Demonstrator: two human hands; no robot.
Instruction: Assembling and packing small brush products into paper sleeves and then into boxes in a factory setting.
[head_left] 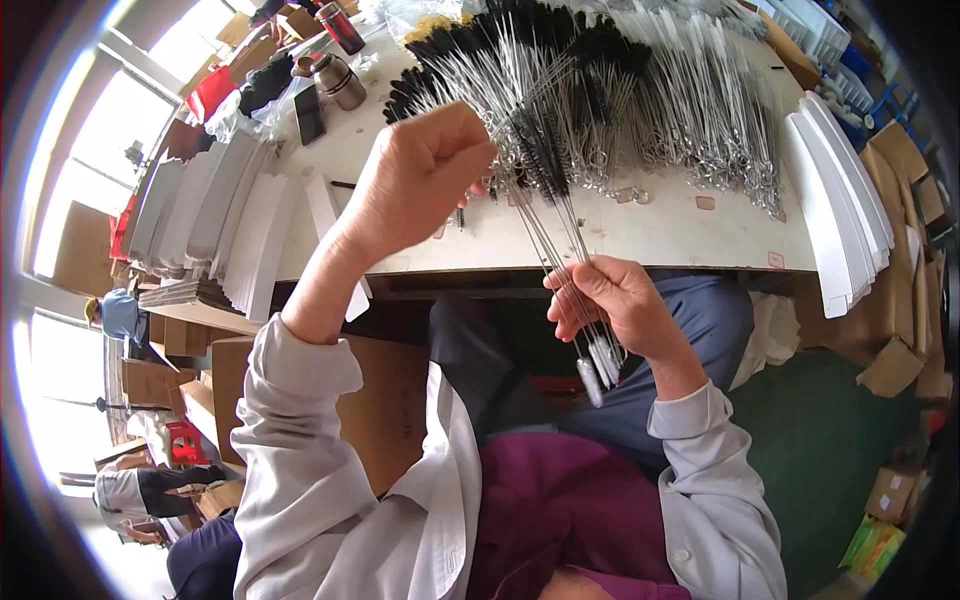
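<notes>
- Right hand (610, 300): gripping a loose bundle of thin wire brushes (545, 240) between thumb and fingers, in front of the near edge of the surface (640, 235). The brushes tilt, their white tufts pointing near and their black bristles reaching far and a little left.
- Left hand (425, 175): raised farther out, left of the black bristles, with fingers bent inward. They are mostly hidden, so I cannot tell whether they are fully closed or hold anything.
- Left side of the surface: white folded cartons (225, 210) standing in a stack.
- Right side: more white cartons (835, 200), fanned out.
- Far middle and right: a wide heap of wire brushes (700, 110), black bristles at left, white at right, looped wire ends facing near.
- Far left: a dark phone (309, 115), beside a metal flask (338, 82); beyond them, a red flask (341, 28).
</notes>
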